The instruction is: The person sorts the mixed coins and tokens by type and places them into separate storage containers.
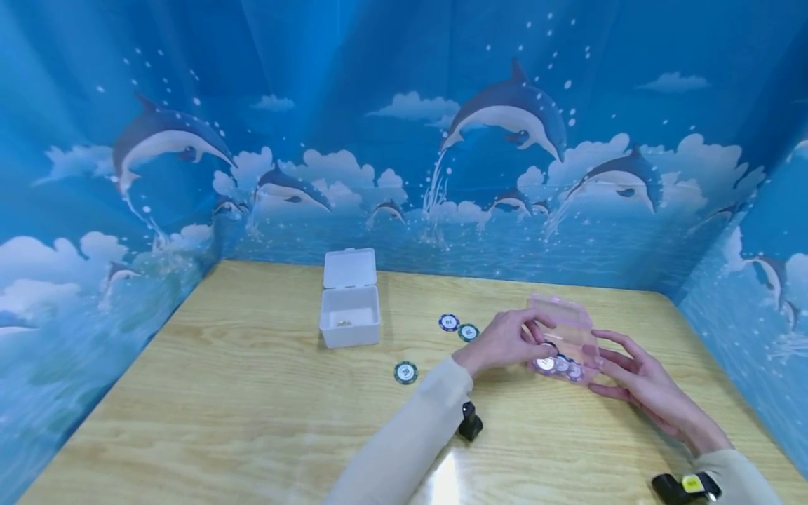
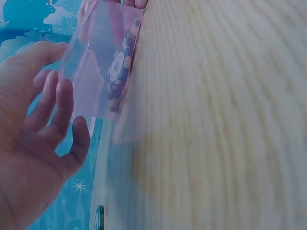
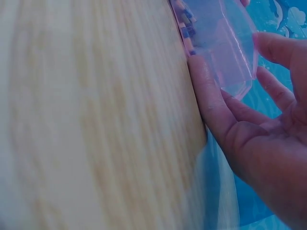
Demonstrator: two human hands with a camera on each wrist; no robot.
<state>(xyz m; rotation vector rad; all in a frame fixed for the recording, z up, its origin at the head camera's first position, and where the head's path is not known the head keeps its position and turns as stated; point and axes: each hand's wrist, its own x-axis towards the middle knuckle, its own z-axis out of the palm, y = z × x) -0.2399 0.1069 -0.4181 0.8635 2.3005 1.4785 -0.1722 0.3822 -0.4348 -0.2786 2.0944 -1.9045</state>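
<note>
A pink see-through plastic box (image 1: 571, 330) with a raised lid stands on the right part of the table. Several poker chips (image 1: 546, 364) lie inside, along its near side. My left hand (image 1: 505, 341) is over the box's left side, fingers loosely bent and apart. One fingertip is at the rim in the left wrist view, and I see no chip in this hand there. A dark-edged chip shows by the thumb tip in the head view. My right hand (image 1: 650, 382) holds the box's right side, with the thumb (image 3: 276, 48) at the rim.
A white box (image 1: 350, 337) with its lid up stands left of centre, a small gold-coloured thing inside. A blue chip (image 1: 449, 322) and a green chip (image 1: 468, 332) lie left of my left hand. Another green chip (image 1: 406, 372) is nearer. Dolphin-print cloth (image 1: 404, 140) surrounds the table.
</note>
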